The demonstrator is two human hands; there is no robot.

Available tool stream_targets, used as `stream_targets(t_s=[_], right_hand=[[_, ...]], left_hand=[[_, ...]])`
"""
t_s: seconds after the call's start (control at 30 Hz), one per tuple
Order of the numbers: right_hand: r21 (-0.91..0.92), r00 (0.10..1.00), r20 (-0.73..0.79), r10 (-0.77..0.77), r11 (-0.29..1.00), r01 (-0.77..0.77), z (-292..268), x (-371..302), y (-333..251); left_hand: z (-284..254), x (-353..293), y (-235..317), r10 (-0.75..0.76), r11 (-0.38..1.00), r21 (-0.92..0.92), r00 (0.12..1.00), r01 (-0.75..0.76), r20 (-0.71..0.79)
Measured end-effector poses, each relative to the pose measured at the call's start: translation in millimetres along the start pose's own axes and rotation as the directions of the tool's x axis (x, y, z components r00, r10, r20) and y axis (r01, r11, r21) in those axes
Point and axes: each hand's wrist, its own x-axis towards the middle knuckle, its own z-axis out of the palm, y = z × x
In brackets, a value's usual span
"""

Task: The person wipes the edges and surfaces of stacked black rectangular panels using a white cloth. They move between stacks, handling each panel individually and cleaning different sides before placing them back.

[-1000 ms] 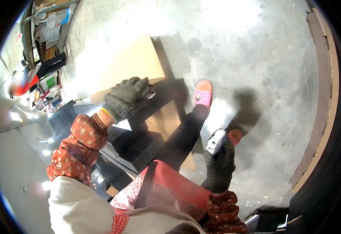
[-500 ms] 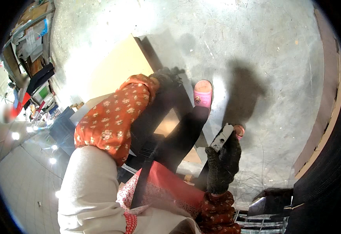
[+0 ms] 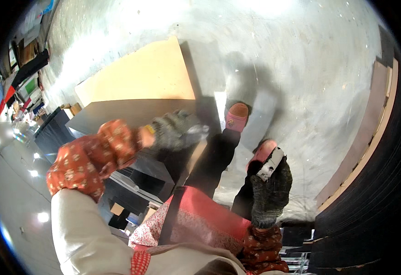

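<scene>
My left hand (image 3: 175, 132), in a grey knit glove, is over a dark panel (image 3: 136, 110) on my left. Its fingers look curled, with a pale, shiny thing (image 3: 197, 133) at their tips; motion blur hides what it is. My right hand (image 3: 273, 192) wears a darker knit glove and is closed on a small white block (image 3: 270, 164) with dark smudges, held up in front of my right shoe. A pale yellow board surface (image 3: 138, 71) adjoins the panel's far edge.
My pink shoes (image 3: 236, 117) stand on the concrete floor (image 3: 310, 91). To the right are long boards (image 3: 365, 137) beside a large dark surface (image 3: 361, 220). A person in dark trousers (image 3: 30, 68) and a cluttered area are at the far left. A metal rack (image 3: 296, 261) shows lower right.
My left hand has left the yellow board's edge and come nearer and a little left, over the dark panel. My right hand still grips the white block. The view has shifted.
</scene>
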Motion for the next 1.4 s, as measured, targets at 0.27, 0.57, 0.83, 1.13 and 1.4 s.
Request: stream_targets(t_s=[0.27,0.57,0.83,1.13,1.4], right_hand=[[0.061,0.976,0.064,-0.206,0.977,0.202,-6.9,57.0,-19.8],[0.083,0.957,0.217,-0.191,0.981,0.177,-35.8,110.6,-120.4],[0.085,0.929,0.31,-0.203,0.979,0.186,-58.2,243.7,-128.0],[-0.01,0.843,0.438,-0.314,0.936,0.353,-18.7,334.0,-249.2],[0.151,0.69,0.647,-0.325,0.941,0.302,82.1,363.0,-374.5]], left_hand=[[11.9,108.9,-55.2,-0.503,0.783,-0.105,0.724,0.613,0.472],[-40.4,48.7,10.9,-0.568,0.768,-0.075,0.731,0.636,0.378],[-37.8,102.9,0.5,-0.307,0.571,-0.494,0.729,0.655,0.612],[-53.7,117.7,-34.0,-0.823,-0.44,-0.891,0.446,-0.112,0.351],[-95.3,74.3,-77.9,-0.829,-0.395,-0.449,0.101,-0.802,0.55]])
